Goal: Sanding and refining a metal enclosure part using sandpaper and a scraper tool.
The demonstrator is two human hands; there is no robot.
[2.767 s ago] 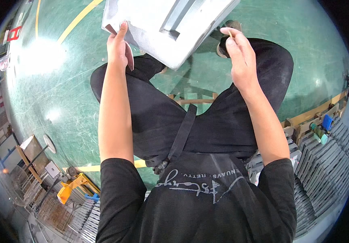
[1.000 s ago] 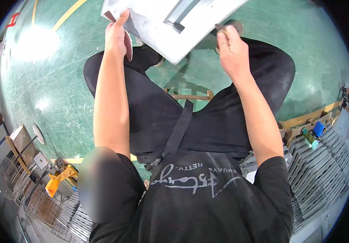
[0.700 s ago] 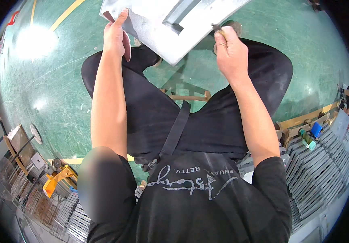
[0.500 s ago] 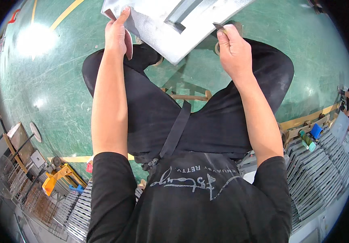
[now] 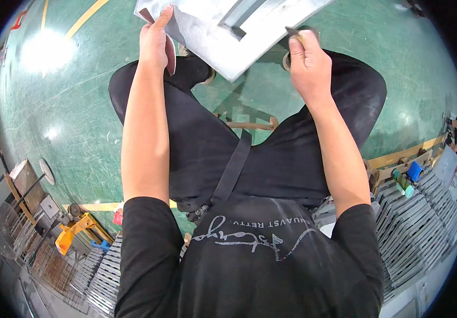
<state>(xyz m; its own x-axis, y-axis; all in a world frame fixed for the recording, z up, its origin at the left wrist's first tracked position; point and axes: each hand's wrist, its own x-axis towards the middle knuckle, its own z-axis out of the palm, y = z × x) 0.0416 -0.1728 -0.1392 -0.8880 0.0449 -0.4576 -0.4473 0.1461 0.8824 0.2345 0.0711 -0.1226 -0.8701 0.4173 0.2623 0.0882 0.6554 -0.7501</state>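
A pale grey-white panel (image 5: pixel 202 45) with a rectangular slot slants across the top of the view, one corner pointing down between my knees. My left hand (image 5: pixel 154 45) is at its left edge, thumb laid on the surface. Bent round in that hand is a reddish-brown sheet that looks like sandpaper (image 5: pixel 170 57). At the panel's right edge, my right hand (image 5: pixel 311 69) is closed on a small dark flat blade, like a scraper (image 5: pixel 292 32). The scraper's tip is close to the edge; whether it touches I cannot tell. Its handle is mostly hidden by my fingers.
I sit with knees apart over a green floor (image 5: pixel 80 122) with yellow lines. A wooden bar (image 5: pixel 252 126) lies between my legs. Stacked grey metal frames (image 5: pixel 414 233) stand behind right, more behind left beside a yellow metal piece (image 5: pixel 68 238). Another person is at the far right.
The panel has shifted very slightly down and to the right. My right hand and the scraper have moved a little to the right, and the left hand has shifted slightly right.
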